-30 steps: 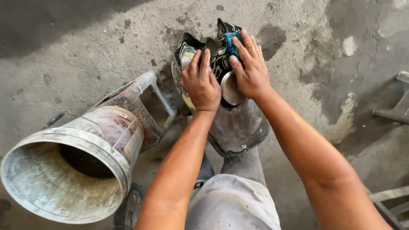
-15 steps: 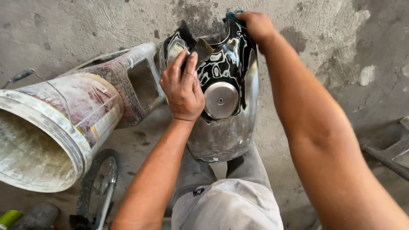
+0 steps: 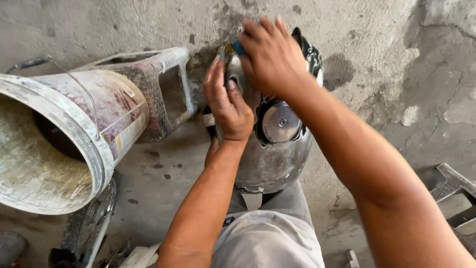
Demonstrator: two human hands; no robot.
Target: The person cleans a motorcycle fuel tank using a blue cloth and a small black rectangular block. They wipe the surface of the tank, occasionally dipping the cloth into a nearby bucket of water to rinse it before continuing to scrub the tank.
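Observation:
A silver motorcycle fuel tank (image 3: 272, 159) with black decals and a round filler cap (image 3: 280, 122) rests against my grey-trousered knee. My left hand (image 3: 225, 101) grips the tank's left front edge. My right hand (image 3: 270, 54) presses down on the tank's front top, closed over a small blue-and-yellow tool (image 3: 234, 47) of which only the tip shows. The tank's front end is mostly hidden under both hands.
A large dirty white bucket (image 3: 64, 134) lies on its side at the left, beside a stained plastic stool (image 3: 158, 89). A wheel (image 3: 89, 223) lies at lower left. Another stool corner (image 3: 453, 191) shows at right. The floor is rough concrete.
My right hand moved left across the tank's front top. My left hand shifted from the top face to the left edge. The view moved closer.

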